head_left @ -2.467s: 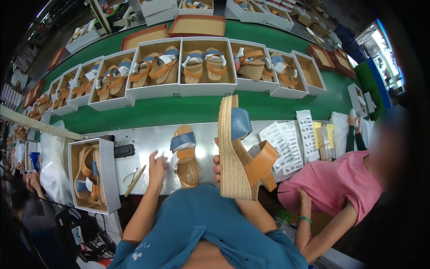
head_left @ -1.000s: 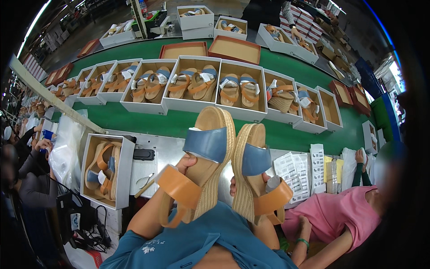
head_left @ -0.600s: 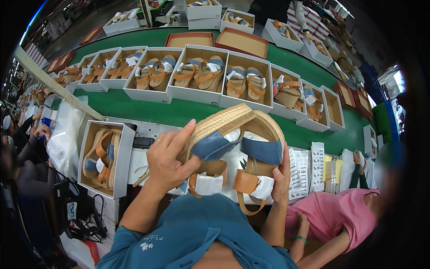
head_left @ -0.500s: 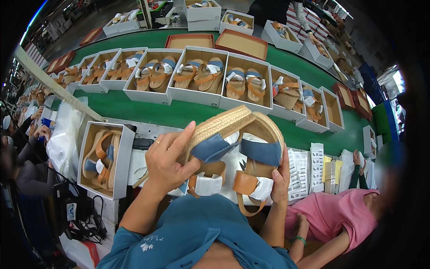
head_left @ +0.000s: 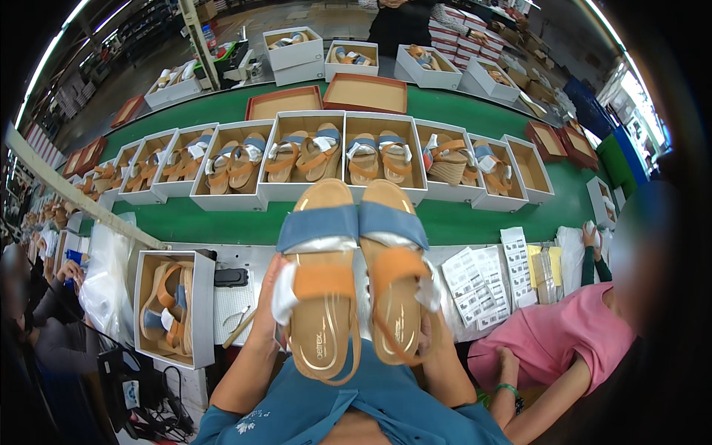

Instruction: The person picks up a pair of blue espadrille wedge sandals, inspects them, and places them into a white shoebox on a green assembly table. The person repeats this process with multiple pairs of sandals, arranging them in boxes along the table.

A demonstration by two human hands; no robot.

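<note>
A pair of sandals is held up side by side in front of my chest, toes pointing away and footbeds facing me. My left hand [head_left: 267, 315] grips the left sandal [head_left: 323, 315] from its outer side, most of the fingers hidden behind it. On the other side, my right hand [head_left: 433, 334] holds the right sandal [head_left: 395, 308], also largely covered by it. Both have blue toe bands, orange straps and white paper wrapped about the straps. Beneath them stands a light work table [head_left: 256, 256].
At left, an open white box [head_left: 200, 311] holds another pair of sandals. Beyond, a row of open boxes [head_left: 304, 191] with sandals lines the green conveyor [head_left: 222, 234]. Label sheets [head_left: 475, 285] lie at right, near a person in pink [head_left: 549, 334]. A slanting pole [head_left: 81, 196] crosses the left.
Both sandals have turned from showing their woven sole edges to showing their footbeds. They now stand level side by side, and my hands have moved lower and behind them.
</note>
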